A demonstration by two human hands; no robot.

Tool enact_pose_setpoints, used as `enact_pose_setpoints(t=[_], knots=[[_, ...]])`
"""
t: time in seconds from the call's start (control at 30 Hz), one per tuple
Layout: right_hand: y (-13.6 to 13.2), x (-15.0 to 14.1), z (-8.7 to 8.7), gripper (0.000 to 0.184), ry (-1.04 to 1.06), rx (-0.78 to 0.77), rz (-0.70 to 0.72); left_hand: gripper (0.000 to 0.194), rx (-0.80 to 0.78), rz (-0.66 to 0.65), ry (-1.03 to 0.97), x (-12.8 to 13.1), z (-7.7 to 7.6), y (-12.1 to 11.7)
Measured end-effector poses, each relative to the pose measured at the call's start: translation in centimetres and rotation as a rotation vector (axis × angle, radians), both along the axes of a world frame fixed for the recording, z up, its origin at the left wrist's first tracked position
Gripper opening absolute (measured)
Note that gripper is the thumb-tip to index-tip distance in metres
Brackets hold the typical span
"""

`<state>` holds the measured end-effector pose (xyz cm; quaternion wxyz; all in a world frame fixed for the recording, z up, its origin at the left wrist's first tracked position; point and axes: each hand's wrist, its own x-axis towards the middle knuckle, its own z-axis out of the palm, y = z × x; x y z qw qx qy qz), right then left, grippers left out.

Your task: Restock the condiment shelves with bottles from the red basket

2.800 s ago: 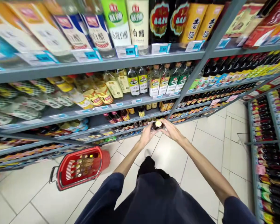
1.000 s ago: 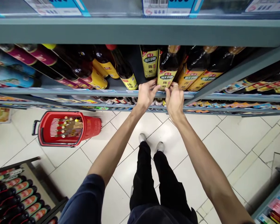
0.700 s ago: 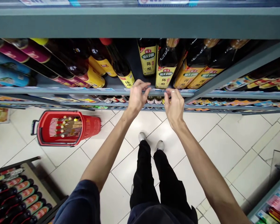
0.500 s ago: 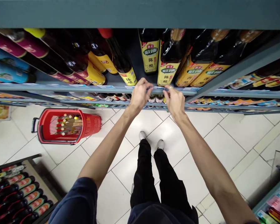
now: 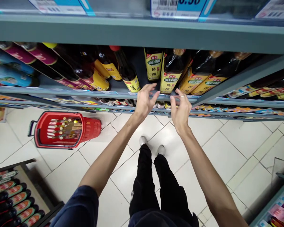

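My left hand (image 5: 145,101) hovers at the front edge of the shelf (image 5: 123,94), fingers apart with nothing in them. To its left stands a red-capped vinegar bottle (image 5: 130,74) with a yellow label. My right hand (image 5: 181,108) is by the same edge, its thumb and fingers spread and bare of any object; a ring shows on one finger. Just behind the gap between my hands stands a dark vinegar bottle (image 5: 170,74) with a yellow label. A similar bottle (image 5: 153,64) sits farther back. Orange-labelled bottles (image 5: 195,78) are close beyond my right hand.
A red shopping basket (image 5: 92,127) holding several bottles rests on the tiled floor at left. An upper shelf edge (image 5: 132,33) crosses above the bottles. A rack of dark bottles (image 5: 21,201) is at lower left, another shelf (image 5: 278,201) at lower right.
Both hands have loosened from a pinch at the shelf edge, and their fingers are now apart. The view has shifted, showing price tags on the upper shelf. The bottles keep their places.
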<state>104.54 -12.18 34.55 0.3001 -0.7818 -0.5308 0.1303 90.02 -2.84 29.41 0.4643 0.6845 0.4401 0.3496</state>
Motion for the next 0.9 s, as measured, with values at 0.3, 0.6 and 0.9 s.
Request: enact_pose_setpoints(t=[0.3, 0.6, 0.9], knots=[[2.8, 0.0, -2.1, 0.066, 0.032, -0.089, 0.041, 0.06, -0.308, 0.02, -0.354, 4.3, -0.3, -0.2], [2.5, 1.0, -1.7, 0.062, 0.058, -0.103, 0.075, 0.061, -0.344, 0.03, -0.423, 3.7, 0.0, 0.3], [-8.0, -3.7, 0.5, 0.063, 0.146, -0.218, 0.038, 0.052, -0.422, 0.21, -0.224, -3.2, 2.8, -8.4]])
